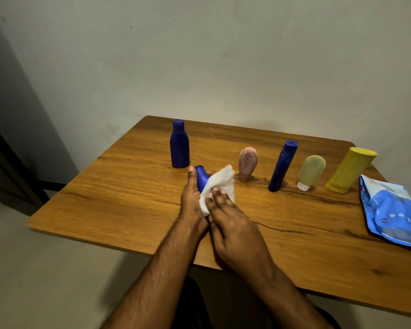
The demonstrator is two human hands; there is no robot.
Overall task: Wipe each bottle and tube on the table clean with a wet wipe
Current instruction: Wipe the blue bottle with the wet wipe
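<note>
My left hand point(193, 198) grips a small blue bottle point(201, 178) held above the middle of the wooden table point(119, 186); only its upper part shows. My right hand point(226, 214) holds a white wet wipe point(220, 184) wrapped against the bottle's right side. Standing along the far half of the table, from left to right, are a blue bottle point(179, 144), a pink tube point(247, 163) on its cap, a tall slim blue bottle point(282, 166), a pale yellow-green tube point(310, 172) on a white cap and a yellow tube point(349, 169).
A blue wet-wipe pack point(389, 214) lies flat near the table's right edge. The table stands against a plain wall, with its left and near edges open to the floor. A dark door frame point(7, 162) is at far left.
</note>
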